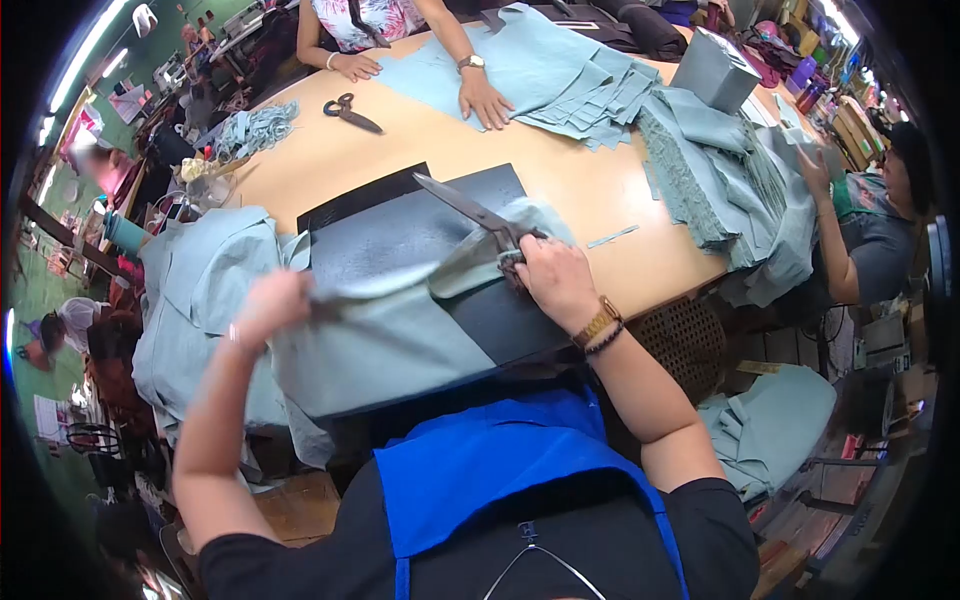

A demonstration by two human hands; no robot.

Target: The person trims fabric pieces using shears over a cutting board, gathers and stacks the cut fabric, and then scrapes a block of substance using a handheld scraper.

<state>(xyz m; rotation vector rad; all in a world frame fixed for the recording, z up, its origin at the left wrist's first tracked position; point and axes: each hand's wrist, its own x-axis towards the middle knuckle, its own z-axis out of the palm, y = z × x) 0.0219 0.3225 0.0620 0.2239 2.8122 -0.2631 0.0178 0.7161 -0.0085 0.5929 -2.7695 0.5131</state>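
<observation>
Fabric scissors [478,212] with dark handles are in my right hand [556,280], blades pointing up and to the left. The same hand is over the right end of a pale blue-green cloth [385,345]; whether it also grips the cloth I cannot tell. My left hand [272,310], blurred by motion, is closed on the cloth's left part. The cloth stretches between both hands and hangs toward the table's near edge. Beneath it lies a dark board [380,240] on the wooden table.
A pile of similar cloth [205,270] sits left. Another pair of scissors [352,113] and fabric strips [255,130] lie farther back. Across the table, a person's hand [487,103] rests on spread cloth [560,70]. At right, another person handles a thick cloth stack [700,180] beside a grey box [715,70].
</observation>
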